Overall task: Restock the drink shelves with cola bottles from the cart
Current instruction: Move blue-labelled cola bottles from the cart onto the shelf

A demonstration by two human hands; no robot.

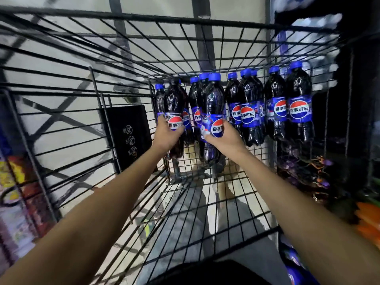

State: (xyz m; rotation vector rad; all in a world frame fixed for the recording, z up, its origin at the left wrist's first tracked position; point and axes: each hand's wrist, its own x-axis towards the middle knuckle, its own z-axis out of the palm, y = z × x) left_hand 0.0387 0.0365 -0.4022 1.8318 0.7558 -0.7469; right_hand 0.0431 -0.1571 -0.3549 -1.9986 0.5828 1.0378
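Both arms reach deep into a wire cart (pixel 61 128) as a worker takes cola for the drink shelves, one bottle to each hand. The left grip (pixel 166 133) is curled round the label of the first bottle (pixel 174 108) near the cart's far left corner. The right grip (pixel 224 137) is wrapped round the label band of the second bottle (pixel 213 101) at the middle of the far end. Each is held at its broad waist with the cap up, likely because that gives the firmest hold, and taking two at once would halve the trips. Both are yet to leave the cart. The remaining bottles (pixel 275 108) stand upright, shoulder to shoulder along the far end toward the right corner, apparently propping one another. The count is two bottles in hand and about eight untouched. At least ten blue caps show, though overlaps blur the exact total. One black placard (pixel 128 136) hangs on the cart's left side.
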